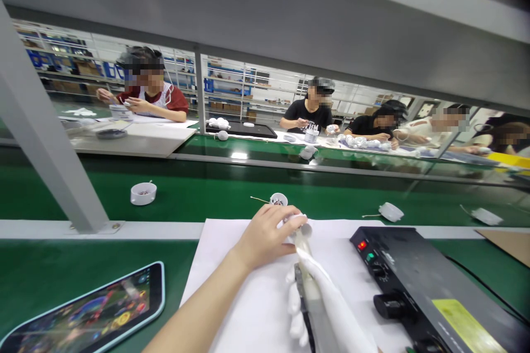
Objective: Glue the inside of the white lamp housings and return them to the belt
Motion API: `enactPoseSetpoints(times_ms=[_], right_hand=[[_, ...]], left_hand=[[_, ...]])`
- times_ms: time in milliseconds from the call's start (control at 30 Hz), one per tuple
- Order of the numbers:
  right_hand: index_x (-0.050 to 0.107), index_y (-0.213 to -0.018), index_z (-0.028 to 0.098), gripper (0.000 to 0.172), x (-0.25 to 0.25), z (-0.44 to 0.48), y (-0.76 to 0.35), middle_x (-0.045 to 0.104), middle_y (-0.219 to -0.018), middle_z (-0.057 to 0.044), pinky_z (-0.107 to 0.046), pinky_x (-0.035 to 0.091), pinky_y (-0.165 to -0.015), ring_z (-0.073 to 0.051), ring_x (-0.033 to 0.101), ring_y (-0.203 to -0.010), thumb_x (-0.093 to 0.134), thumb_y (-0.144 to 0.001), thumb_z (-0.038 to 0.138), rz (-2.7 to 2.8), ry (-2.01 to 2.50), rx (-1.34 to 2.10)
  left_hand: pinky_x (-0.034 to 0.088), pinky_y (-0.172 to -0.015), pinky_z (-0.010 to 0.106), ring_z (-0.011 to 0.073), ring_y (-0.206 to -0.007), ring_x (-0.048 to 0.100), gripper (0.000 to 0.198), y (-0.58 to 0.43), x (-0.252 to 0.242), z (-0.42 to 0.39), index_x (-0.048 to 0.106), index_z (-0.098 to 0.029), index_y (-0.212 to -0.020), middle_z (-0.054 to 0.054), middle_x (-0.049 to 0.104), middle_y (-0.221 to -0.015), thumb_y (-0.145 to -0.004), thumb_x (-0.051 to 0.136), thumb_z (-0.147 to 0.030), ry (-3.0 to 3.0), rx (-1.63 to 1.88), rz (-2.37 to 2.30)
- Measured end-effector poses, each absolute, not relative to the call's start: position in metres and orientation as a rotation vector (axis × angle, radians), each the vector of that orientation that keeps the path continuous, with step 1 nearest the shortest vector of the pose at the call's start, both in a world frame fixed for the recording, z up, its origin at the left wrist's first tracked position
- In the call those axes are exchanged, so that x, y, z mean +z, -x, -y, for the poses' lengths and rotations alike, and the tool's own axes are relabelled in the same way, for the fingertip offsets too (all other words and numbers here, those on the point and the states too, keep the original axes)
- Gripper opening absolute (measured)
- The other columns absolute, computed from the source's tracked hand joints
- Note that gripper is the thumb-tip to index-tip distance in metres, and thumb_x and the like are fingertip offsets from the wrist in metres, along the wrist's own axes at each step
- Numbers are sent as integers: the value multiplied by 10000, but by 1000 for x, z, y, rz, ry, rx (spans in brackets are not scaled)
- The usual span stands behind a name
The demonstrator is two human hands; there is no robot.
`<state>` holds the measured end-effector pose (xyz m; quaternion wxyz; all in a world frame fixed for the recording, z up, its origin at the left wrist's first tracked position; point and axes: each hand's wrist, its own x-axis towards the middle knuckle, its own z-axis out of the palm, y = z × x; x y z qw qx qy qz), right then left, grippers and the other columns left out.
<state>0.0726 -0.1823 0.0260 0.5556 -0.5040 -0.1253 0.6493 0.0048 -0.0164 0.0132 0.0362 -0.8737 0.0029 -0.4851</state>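
My left hand (267, 237), bare, is closed over a small white round plastic part (307, 230), fingers on top and thumb below. Most of that part is hidden under the fingers. My right hand (325, 287), in a white glove, is wrapped around a long pale handheld tool (313, 295) with a dark strip or cable along its side. The tool's front end meets the white part, or lies right by it; its tip is hidden. Under both hands lies a white sheet (244, 317). Just beyond my left fingers stands a white cup (279, 198) with small wires inside.
A black control box (414, 276) with knobs and lit switches sits at right. A phone (95, 314) lies at left. Several white housings, including one cup (143, 193), rest on the green conveyor belt (215, 182). Metal posts (53, 121) frame the bench; several people work opposite.
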Motion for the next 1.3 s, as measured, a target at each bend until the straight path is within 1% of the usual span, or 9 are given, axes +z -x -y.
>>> enactPoseSetpoints(times_ms=[267, 533, 700, 867, 1000, 1133, 1300], right_hand=[[603, -947, 121, 313, 27, 182, -72, 570, -701, 14, -200, 451, -441, -77, 509, -494, 512, -966, 420, 304, 1205, 1534], [604, -952, 125, 336, 29, 183, -71, 579, -712, 7, -205, 459, -453, -80, 517, -504, 493, -971, 442, 311, 1211, 1525], [606, -917, 125, 366, 29, 181, -70, 571, -674, 17, -206, 454, -445, -78, 508, -479, 484, -969, 466, 309, 1216, 1529], [606, -959, 122, 414, 37, 185, -69, 579, -679, 11, -208, 458, -438, -79, 515, -474, 458, -968, 508, 314, 1213, 1534], [612, -1006, 158, 396, 42, 189, -70, 597, -709, -8, -214, 467, -433, -101, 546, -510, 437, -973, 513, 322, 1208, 1535], [603, -966, 115, 390, 35, 184, -70, 581, -697, 10, -208, 462, -451, -77, 518, -486, 473, -970, 483, 317, 1215, 1511], [606, -931, 125, 356, 29, 182, -70, 575, -689, 14, -206, 457, -450, -78, 514, -489, 487, -970, 458, 317, 1212, 1505]], left_hand=[[438, -779, 328, 193, -932, 618, 310, -5, 12, 14, 514, -215, -1152, 71, 651, -1071, -856, 594, -259, 2715, -1540, 21], [436, -815, 329, 191, -938, 618, 347, -4, 11, 14, 523, -209, -1154, 67, 644, -1088, -822, 617, -242, 2768, -1467, 80], [429, -791, 329, 192, -923, 614, 342, -4, 11, 15, 529, -198, -1153, 67, 641, -1091, -825, 610, -257, 2785, -1450, 69], [435, -784, 329, 201, -919, 617, 343, -4, 12, 15, 544, -189, -1149, 72, 639, -1084, -823, 612, -269, 2822, -1399, 80], [434, -781, 328, 202, -931, 617, 348, -4, 11, 15, 544, -191, -1156, 75, 641, -1097, -822, 611, -263, 2842, -1380, 100], [439, -790, 327, 206, -952, 616, 350, -3, 10, 14, 548, -196, -1157, 78, 639, -1111, -823, 615, -275, 2866, -1373, 135], [439, -804, 323, 195, -958, 614, 355, -3, 10, 14, 550, -193, -1154, 69, 640, -1105, -814, 623, -261, 2852, -1399, 140]])
